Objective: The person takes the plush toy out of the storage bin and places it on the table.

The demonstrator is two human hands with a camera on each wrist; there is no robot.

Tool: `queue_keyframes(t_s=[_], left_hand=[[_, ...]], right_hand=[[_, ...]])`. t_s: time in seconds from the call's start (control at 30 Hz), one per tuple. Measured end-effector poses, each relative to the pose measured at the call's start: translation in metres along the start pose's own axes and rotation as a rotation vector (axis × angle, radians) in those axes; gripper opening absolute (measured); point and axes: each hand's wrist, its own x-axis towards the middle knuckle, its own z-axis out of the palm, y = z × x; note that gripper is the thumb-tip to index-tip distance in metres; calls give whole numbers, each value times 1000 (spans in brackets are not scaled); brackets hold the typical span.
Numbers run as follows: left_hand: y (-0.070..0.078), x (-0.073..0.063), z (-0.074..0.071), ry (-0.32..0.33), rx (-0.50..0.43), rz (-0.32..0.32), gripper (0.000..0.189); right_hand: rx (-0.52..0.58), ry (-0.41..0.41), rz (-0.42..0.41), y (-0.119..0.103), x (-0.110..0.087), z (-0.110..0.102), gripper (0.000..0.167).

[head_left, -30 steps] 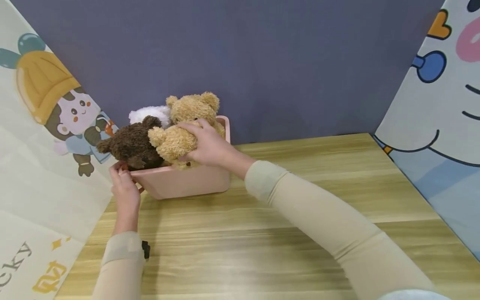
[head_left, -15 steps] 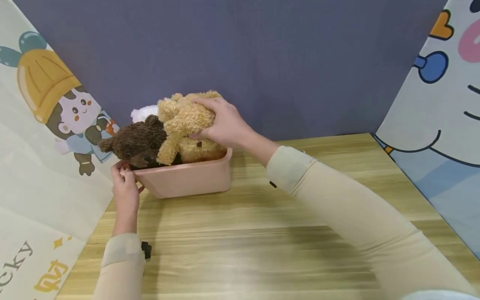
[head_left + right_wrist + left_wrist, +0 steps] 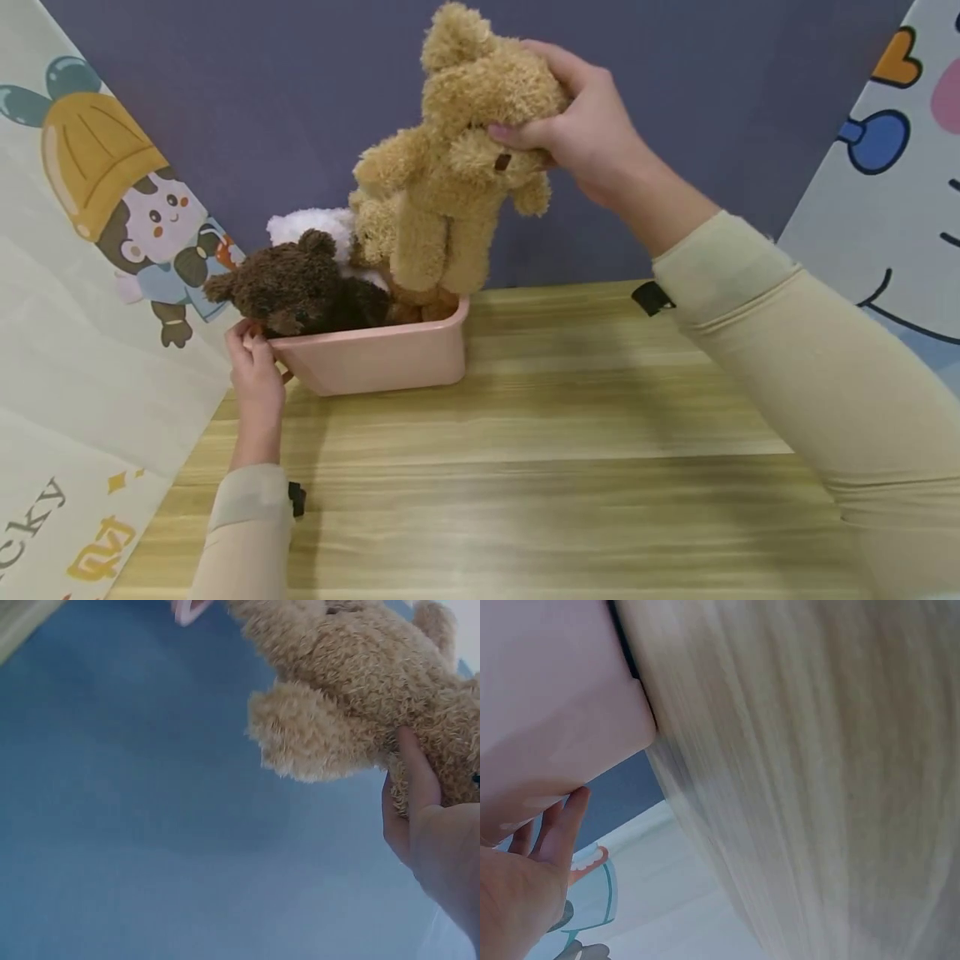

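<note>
My right hand [image 3: 596,125] grips a tan teddy bear [image 3: 465,183] by the side of its head, thumb across the face. The bear hangs upright, its feet just over the right part of a pink plastic bin [image 3: 382,362]. In the right wrist view the fluffy bear [image 3: 360,675] fills the upper right. My left hand [image 3: 257,375] holds the bin's left end at the rim; the left wrist view shows its fingers against the pink wall [image 3: 562,712]. Inside the bin are a dark brown bear [image 3: 288,287], a white plush toy [image 3: 315,227] and another tan bear [image 3: 375,229], partly hidden.
The bin stands on a wood-grain table [image 3: 525,467] near its back left corner, close to a dark blue-grey back panel [image 3: 675,125]. Cartoon-printed panels [image 3: 112,400] rise at the left and right sides.
My right hand has lifted the tan bear up and to the right out of the bin, uncovering the toys behind it. The left hand stays at the bin's left end.
</note>
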Motion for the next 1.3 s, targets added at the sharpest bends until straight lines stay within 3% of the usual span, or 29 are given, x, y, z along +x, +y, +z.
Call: queue_keyframes(t_s=[0.1, 0.33, 0.5, 0.9, 1.07, 1.3], left_hand=[[-2, 0, 1, 26, 21, 20, 54], [-3, -1, 2, 60, 14, 40, 54], [-4, -1, 4, 54, 21, 54, 55], [-4, -4, 8, 67, 35, 128, 54], [-4, -4, 7, 54, 98, 109, 55], [-4, -6, 8, 51, 100, 78, 53]], right_hand=[[-98, 17, 15, -2, 3, -19, 80], [-526, 30, 120, 24, 5, -44, 86], [-627, -30, 161, 60, 1, -56, 90], [-632, -84, 177, 114, -13, -50, 91], [-600, -88, 212, 135, -21, -45, 89], [-409, 46, 264, 163, -28, -37, 83]])
